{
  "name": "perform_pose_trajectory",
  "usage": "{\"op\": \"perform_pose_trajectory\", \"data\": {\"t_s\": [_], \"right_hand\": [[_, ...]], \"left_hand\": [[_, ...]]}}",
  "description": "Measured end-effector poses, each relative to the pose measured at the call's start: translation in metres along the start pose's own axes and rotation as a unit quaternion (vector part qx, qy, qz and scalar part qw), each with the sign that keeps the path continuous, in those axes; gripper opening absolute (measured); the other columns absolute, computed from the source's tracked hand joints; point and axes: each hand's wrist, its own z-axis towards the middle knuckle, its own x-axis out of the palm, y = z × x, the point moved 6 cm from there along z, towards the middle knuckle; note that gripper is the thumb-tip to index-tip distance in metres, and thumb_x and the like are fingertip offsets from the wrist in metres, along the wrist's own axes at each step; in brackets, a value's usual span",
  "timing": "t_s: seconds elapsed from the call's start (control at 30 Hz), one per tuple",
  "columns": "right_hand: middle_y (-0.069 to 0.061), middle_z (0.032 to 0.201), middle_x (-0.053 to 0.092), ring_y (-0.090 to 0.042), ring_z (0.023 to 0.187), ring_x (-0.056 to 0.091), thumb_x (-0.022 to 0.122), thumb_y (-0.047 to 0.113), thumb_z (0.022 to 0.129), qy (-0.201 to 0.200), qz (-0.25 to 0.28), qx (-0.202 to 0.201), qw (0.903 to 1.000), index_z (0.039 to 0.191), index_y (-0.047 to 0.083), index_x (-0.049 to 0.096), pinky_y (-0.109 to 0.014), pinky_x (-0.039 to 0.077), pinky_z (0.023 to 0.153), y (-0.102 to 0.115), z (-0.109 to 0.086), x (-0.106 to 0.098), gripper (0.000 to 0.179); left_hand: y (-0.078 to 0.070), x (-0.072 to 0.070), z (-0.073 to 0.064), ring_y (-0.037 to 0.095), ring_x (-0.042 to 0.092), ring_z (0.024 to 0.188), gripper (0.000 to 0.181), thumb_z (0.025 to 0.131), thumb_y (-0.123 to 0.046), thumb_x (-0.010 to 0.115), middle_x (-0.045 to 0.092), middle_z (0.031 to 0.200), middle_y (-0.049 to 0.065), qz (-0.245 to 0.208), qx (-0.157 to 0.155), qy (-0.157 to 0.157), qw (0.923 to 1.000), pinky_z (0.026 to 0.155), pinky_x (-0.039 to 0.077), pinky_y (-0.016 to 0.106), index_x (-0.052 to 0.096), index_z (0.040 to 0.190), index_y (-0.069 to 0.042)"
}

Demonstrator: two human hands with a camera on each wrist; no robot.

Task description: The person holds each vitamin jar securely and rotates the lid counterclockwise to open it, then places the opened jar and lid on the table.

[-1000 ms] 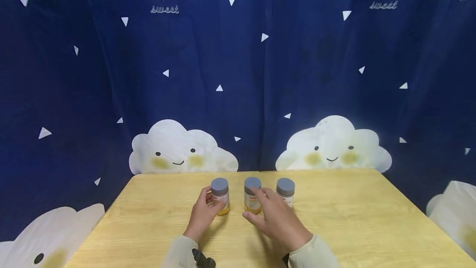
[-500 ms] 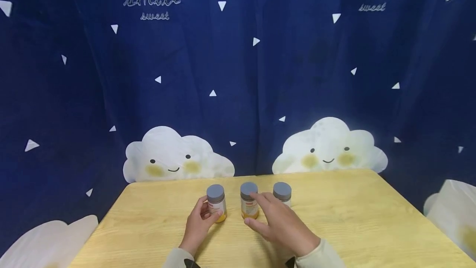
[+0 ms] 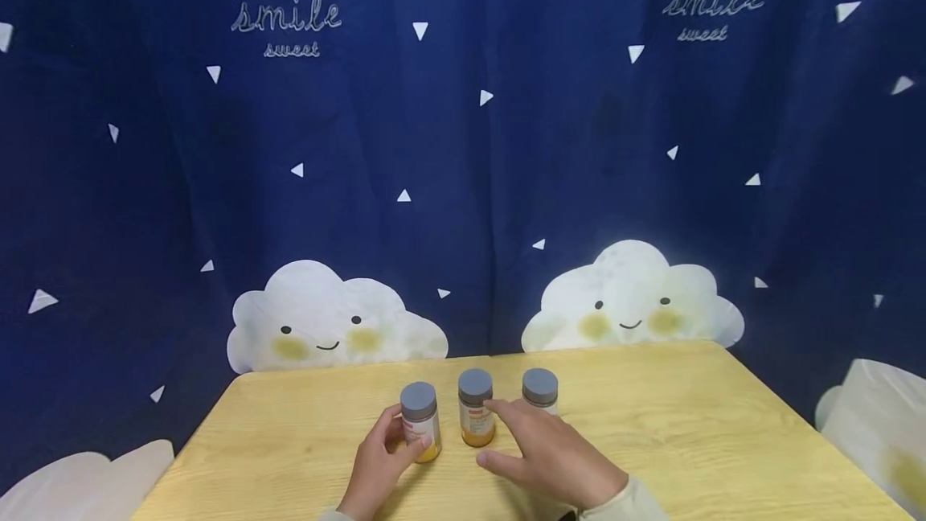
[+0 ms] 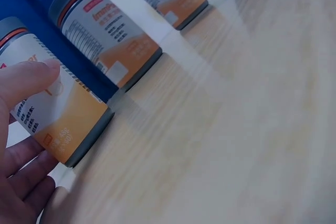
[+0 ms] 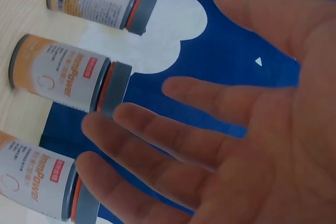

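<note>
Three supplement bottles with grey lids and white-and-orange labels stand upright in a row on the table. My left hand (image 3: 379, 457) holds the left bottle (image 3: 421, 428), thumb across its front and fingers at its far side; the left wrist view shows the thumb on the label (image 4: 71, 111). The middle bottle (image 3: 477, 420) stands just right of it. My right hand (image 3: 557, 453) is near the middle bottle, its fingers extended and apart in the right wrist view, holding nothing. In the head view it partly hides the right bottle (image 3: 540, 387).
The light wooden table (image 3: 304, 432) reaches back to a dark blue curtain (image 3: 347, 151) printed with white clouds and triangles. White cloud-printed cloth (image 3: 875, 416) hangs beyond the table's right side.
The head view has tilted up, so everything sits lower in it. My left hand has drawn the left bottle slightly nearer me. My right hand has backed slightly off the middle bottle.
</note>
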Motion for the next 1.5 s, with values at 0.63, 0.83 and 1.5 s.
{"op": "perform_pose_trajectory", "data": {"t_s": [0.63,0.83,1.5], "right_hand": [[-0.008,0.127,0.061,-0.028,0.116,0.057,0.062,0.048,0.091,0.049,-0.008,-0.012,0.9987,0.135,0.008,0.053,-0.047,0.047,0.093,0.0,0.001,-0.004,0.06],[-0.01,0.123,0.063,-0.025,0.112,0.059,0.062,0.049,0.09,0.09,0.01,-0.014,0.9958,0.135,0.0,0.052,-0.044,0.048,0.092,0.001,-0.001,0.003,0.067],[0.002,0.101,0.055,-0.013,0.089,0.054,0.066,0.047,0.088,0.052,0.0,-0.013,0.9986,0.132,0.01,0.053,-0.036,0.05,0.077,0.0,-0.001,0.004,0.058]], "left_hand": [[-0.01,0.004,-0.012,0.028,0.058,0.113,0.06,0.08,-0.034,0.079,0.066,0.118,0.006,-0.046,0.006,0.054,0.9975,0.1,0.041,0.053,0.05,0.129,-0.017],[-0.015,0.01,-0.022,0.027,0.057,0.115,0.061,0.082,-0.034,0.077,0.065,0.119,0.005,-0.048,0.013,0.094,0.9943,0.1,0.038,0.056,0.047,0.131,-0.015],[-0.036,0.053,-0.05,0.021,0.06,0.108,0.042,0.085,-0.028,0.075,0.063,0.118,0.001,-0.107,0.038,0.211,0.9709,0.091,0.047,0.031,0.055,0.121,-0.018]]}}
